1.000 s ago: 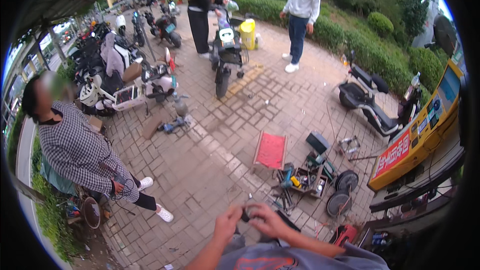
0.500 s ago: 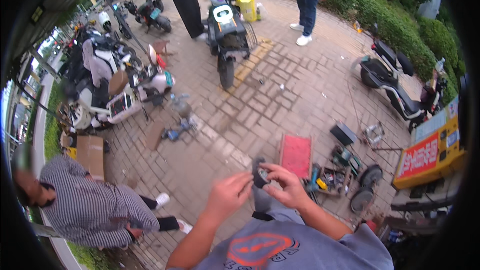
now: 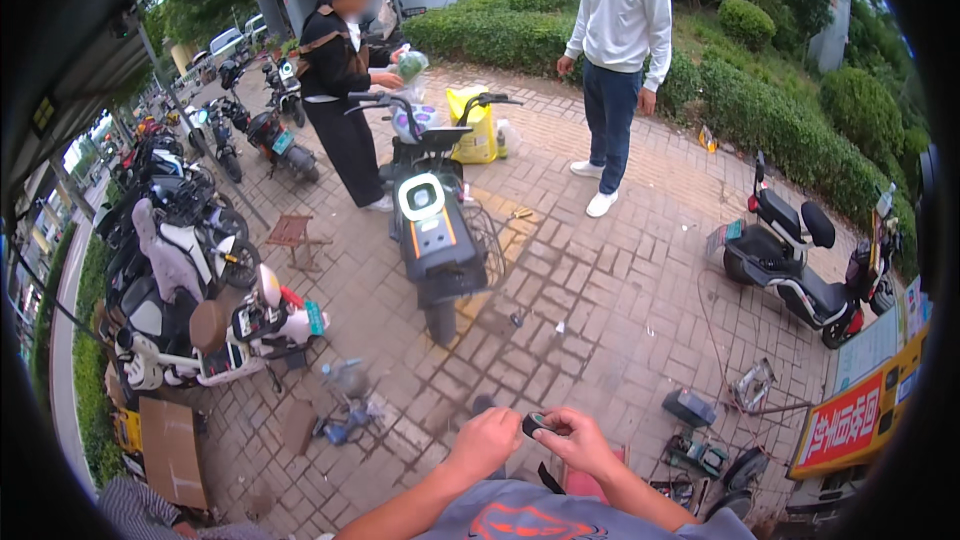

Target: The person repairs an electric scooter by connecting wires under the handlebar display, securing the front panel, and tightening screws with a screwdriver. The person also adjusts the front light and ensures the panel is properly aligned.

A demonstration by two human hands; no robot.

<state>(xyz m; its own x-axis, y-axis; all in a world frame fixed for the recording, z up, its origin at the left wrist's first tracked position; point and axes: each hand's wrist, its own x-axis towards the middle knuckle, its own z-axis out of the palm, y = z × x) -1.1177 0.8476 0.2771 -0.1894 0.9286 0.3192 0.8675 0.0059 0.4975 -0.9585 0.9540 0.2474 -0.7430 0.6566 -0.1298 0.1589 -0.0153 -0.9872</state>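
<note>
At the bottom centre my right hand (image 3: 568, 437) pinches a small black ring-shaped roll (image 3: 533, 424), which looks like tape. My left hand (image 3: 488, 437) is closed just left of it, fingertips drawn together close to the roll; what they grip is too small to make out. Below both hands shows my grey shirt with a red print. Partly hidden behind my right forearm is a red stool (image 3: 580, 480), with tools (image 3: 695, 453) on the paving beside it.
An electric scooter (image 3: 430, 240) stands ahead. A person in black (image 3: 335, 120) handles a bag beside it; another in white (image 3: 618, 30) stands right. Parked scooters (image 3: 200, 310) line the left, cardboard (image 3: 170, 445) below them. A scooter (image 3: 790, 270) and yellow cabinet (image 3: 860, 400) are right.
The view has tilted up, showing more of the people and scooter ahead. The checked-coat person at left has mostly left view. My hands stay together at the black roll.
</note>
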